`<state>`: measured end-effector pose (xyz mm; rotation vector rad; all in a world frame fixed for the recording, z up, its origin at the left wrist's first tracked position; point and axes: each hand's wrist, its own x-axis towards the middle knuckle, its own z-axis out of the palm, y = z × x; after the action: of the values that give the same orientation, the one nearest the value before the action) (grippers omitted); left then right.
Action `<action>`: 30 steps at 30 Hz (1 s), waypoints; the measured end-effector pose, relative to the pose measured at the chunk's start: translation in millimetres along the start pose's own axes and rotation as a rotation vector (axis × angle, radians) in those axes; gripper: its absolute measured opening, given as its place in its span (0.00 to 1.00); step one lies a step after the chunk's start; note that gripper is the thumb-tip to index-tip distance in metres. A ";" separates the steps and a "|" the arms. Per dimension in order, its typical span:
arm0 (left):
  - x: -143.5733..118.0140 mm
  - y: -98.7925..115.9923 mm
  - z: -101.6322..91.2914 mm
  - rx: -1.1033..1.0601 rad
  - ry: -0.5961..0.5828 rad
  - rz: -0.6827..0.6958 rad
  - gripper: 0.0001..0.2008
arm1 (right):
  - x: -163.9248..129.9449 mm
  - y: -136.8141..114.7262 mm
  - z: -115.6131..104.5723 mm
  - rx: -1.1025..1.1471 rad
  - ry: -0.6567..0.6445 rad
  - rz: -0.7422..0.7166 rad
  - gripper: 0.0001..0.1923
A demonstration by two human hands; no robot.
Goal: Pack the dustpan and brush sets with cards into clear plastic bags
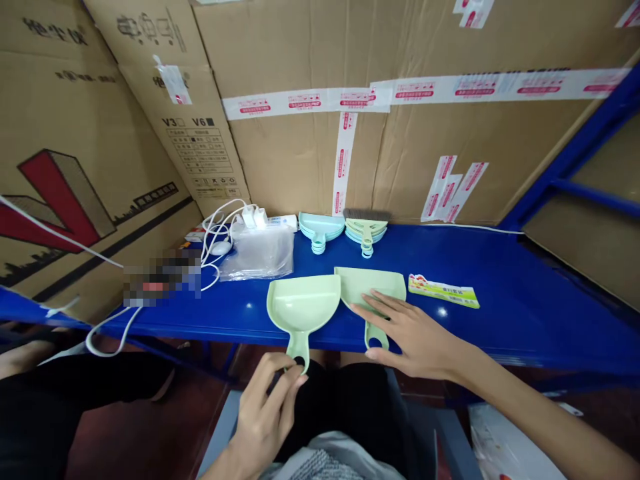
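Near the middle of the head view, 2 pale green dustpans lie side by side at the near edge of a blue table (pixel 525 273). The first dustpan (pixel 304 303) is a bit left of the middle, and its handle pokes out past the edge. At the bottom middle, the left hand (pixel 267 407) has its fingers pinched tight on the end of that handle. The second dustpan (pixel 357 283) is just right of the middle. The right hand (pixel 415 333) reaches over it from the lower right, with its fingers spread wide. I cannot tell how hard they press.

Higher up, by the back of the table, sit 2 little piles. On the left is a pile of light blue dustpans (pixel 320 230). Beside it, a green brush (pixel 367 230) with dark bristles tops more blue ones.

Right of the middle lies a bright yellow and green packet (pixel 443 291). Left of the middle are clear plastic bags (pixel 260 250), with white plugs (pixel 255 217) and curly white wires (pixel 215 230) near them. Big cardboard sheets (pixel 290 53) fill the top. At the lower left shows another person's leg (pixel 100 380).
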<state>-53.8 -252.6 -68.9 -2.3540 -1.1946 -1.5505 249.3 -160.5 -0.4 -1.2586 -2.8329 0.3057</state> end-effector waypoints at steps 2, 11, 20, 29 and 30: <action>4.7 -1.3 12.2 0.009 -0.013 0.020 0.14 | -7.7 7.5 -2.0 -0.011 0.010 0.031 0.41; 33.0 -14.0 45.4 0.039 -0.110 0.054 0.08 | -24.1 37.6 -15.2 -0.040 0.050 0.080 0.35; 45.6 -53.6 28.9 0.094 -0.202 0.064 0.09 | -2.6 26.9 -16.3 0.016 0.025 0.085 0.38; 141.3 -135.6 -33.3 0.388 -0.608 0.087 0.31 | -22.5 121.1 -52.6 -0.173 0.243 0.349 0.40; 155.0 -148.2 -29.0 0.378 -0.719 0.088 0.36 | -22.6 130.7 -53.4 -0.194 0.176 0.379 0.44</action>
<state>-141.7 -76.5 21.2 -2.6926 -1.3049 -0.3704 365.7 -82.8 28.5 -1.7645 -2.5133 -0.0749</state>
